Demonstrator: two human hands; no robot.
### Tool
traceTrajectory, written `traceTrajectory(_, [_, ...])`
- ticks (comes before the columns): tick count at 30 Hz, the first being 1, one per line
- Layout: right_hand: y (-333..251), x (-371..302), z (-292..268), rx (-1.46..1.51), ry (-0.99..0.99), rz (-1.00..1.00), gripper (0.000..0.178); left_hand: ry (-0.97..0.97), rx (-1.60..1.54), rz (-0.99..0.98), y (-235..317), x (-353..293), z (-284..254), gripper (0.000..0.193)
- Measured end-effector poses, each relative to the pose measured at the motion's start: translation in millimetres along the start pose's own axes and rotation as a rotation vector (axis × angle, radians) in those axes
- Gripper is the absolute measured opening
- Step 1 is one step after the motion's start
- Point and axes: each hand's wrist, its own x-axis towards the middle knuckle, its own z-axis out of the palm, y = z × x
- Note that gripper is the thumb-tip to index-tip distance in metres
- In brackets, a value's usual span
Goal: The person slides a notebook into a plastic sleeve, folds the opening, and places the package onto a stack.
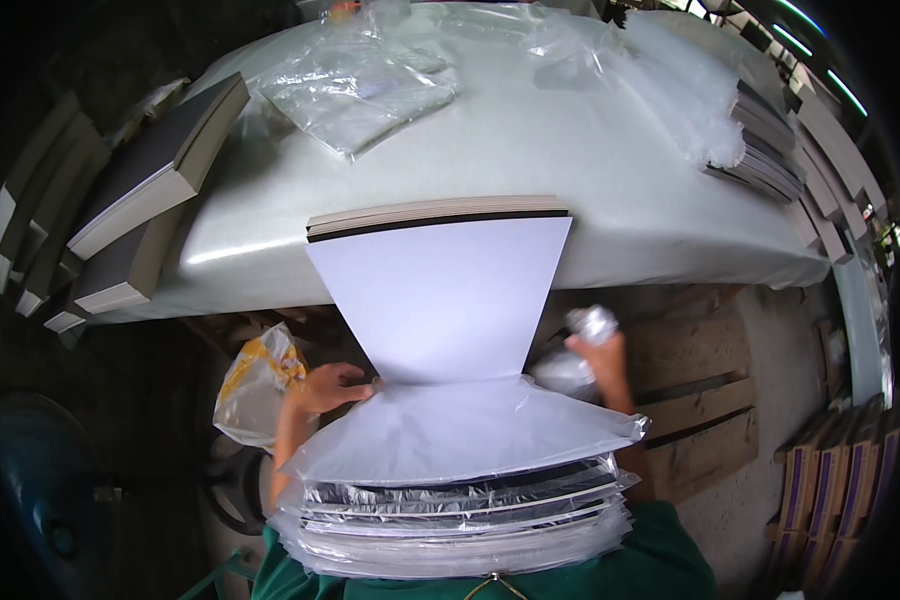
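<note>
At 6 o'clock, left hand (328, 387) grips the white board (440, 300) sliding into a clear bag (450, 432). Right hand (602, 352), at 4 o'clock, clenches crumpled plastic (592, 322); table (530, 150) sits at 12.

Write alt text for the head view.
A person slides a white board into a clear plastic bag, left hand at the bag's mouth, right hand gripping crumpled plastic. Bagged boards are stacked against their chest; a table lies ahead.

daylight fell from above and ahead, bright on the pale counter (590, 150) and glaring off the white board (440, 290). the clear bags (450, 440) glinted with streaks. corners fell to black vignette, and the left side lay in deep shadow. straight edges bowed near the rim; the focus stayed fairly sharp centrally.
</note>
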Motion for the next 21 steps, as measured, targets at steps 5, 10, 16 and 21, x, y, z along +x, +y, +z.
traceTrajectory(5, [-166,3,-4,0.353,-0.451,-0.113,0.037,-0.4,-0.299,0.714,111,-54,-74,0.066])
traceTrajectory(10, [-221,-24,101,0.894,-0.926,0.128,0.061,0.108,-0.526,1.213,163,-30,-4,0.075])
traceTrajectory(16, [-195,-9,93,0.662,-0.83,0.01,0.068,-0.195,0.133,0.83,179,-42,-15,0.052])
traceTrajectory(21, [-164,-19,102,0.632,-0.833,0.107,0.067,0.29,-0.303,0.852,178,-43,-1,0.033])
